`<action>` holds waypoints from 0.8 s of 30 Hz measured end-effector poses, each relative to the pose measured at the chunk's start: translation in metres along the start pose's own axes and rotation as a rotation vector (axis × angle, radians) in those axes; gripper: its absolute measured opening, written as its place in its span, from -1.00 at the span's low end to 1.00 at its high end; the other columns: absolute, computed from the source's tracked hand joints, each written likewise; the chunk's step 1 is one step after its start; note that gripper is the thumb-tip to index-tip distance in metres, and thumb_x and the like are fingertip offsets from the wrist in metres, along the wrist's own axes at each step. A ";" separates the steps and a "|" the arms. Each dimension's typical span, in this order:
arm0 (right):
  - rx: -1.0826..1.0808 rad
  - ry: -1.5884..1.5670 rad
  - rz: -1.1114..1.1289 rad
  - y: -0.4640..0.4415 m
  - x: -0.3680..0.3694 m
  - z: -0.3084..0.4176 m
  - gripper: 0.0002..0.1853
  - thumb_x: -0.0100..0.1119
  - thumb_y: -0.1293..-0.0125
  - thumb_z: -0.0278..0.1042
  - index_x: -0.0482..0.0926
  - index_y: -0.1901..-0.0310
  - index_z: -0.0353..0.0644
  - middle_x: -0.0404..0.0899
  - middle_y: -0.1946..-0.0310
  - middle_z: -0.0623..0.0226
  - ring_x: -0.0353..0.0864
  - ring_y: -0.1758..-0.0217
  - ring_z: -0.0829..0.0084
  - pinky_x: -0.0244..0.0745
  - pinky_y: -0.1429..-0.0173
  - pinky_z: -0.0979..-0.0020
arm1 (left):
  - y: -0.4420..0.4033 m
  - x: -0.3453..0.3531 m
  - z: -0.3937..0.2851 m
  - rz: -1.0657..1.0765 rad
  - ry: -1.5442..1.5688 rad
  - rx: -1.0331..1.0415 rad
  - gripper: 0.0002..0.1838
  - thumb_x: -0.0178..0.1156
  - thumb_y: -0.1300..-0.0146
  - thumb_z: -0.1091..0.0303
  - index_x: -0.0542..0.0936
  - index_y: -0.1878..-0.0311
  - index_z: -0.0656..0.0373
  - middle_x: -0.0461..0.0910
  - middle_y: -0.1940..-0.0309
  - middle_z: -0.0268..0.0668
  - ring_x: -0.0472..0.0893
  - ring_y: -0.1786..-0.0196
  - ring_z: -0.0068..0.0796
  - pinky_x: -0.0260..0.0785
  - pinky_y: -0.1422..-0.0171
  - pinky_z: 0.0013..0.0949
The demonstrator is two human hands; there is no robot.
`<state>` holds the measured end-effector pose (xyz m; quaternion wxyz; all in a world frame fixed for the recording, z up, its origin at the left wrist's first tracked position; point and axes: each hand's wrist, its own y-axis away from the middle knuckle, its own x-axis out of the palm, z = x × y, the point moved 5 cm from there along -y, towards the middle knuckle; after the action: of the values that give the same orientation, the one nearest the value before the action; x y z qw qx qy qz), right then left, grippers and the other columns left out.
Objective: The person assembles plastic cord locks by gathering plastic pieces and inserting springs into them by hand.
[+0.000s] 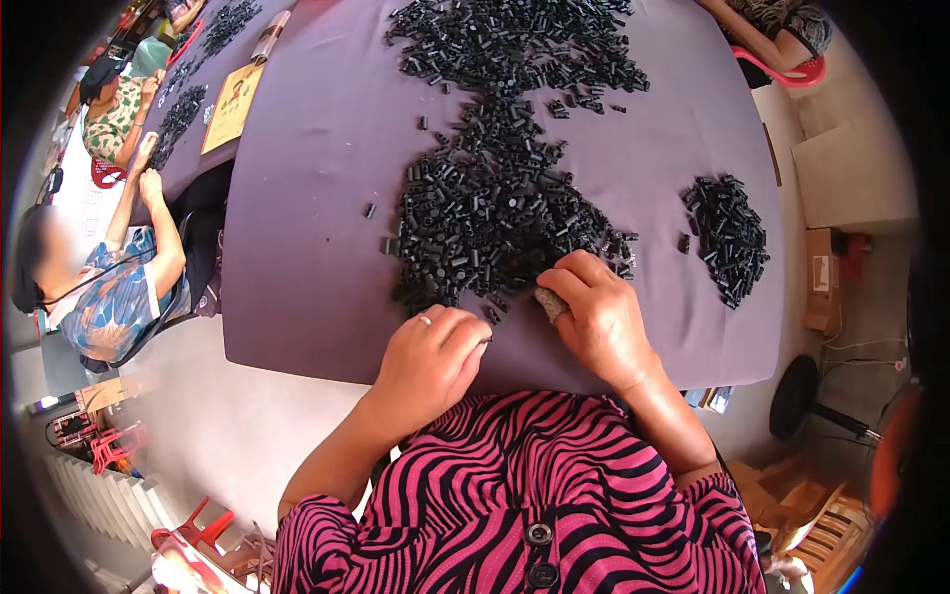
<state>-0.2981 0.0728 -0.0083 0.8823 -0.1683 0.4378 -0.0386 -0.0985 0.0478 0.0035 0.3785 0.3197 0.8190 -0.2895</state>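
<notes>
Just in front of me, my left hand (432, 361) is pinched at the near edge of the big heap of small black cylindrical parts (475, 218). A small black part (486, 341) shows at its fingertips. To the right, my right hand (601, 315) is closed around a rough grey lump (552, 305) that looks like a stone or a worn pad. Its fingertips are close to the heap's near right edge. A few loose black parts lie between the two hands. The palm sides of both hands are hidden.
A smaller pile of black parts (727, 238) lies on the right of the purple-covered table (307, 257). On the left, people (109, 277) sit at another table with more black piles and a yellow printed sheet (233, 107). Another person's arm (757, 38) reaches in at far right.
</notes>
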 end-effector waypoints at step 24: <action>-0.005 0.164 -0.015 -0.006 0.011 -0.005 -0.89 0.33 -0.10 -0.51 0.60 0.32 -0.16 0.51 0.29 0.25 0.64 0.21 0.19 0.64 0.17 0.21 | 0.005 0.011 0.004 -0.092 0.131 -0.056 -0.78 0.38 -0.15 0.59 0.63 0.14 0.19 0.69 0.24 -0.17 0.68 0.22 -0.08 0.53 0.15 -0.12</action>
<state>-0.2950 0.0638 -0.0175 0.8429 -0.1702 0.5073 -0.0577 -0.0985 0.0514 -0.0084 0.3192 0.2894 0.8635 -0.2621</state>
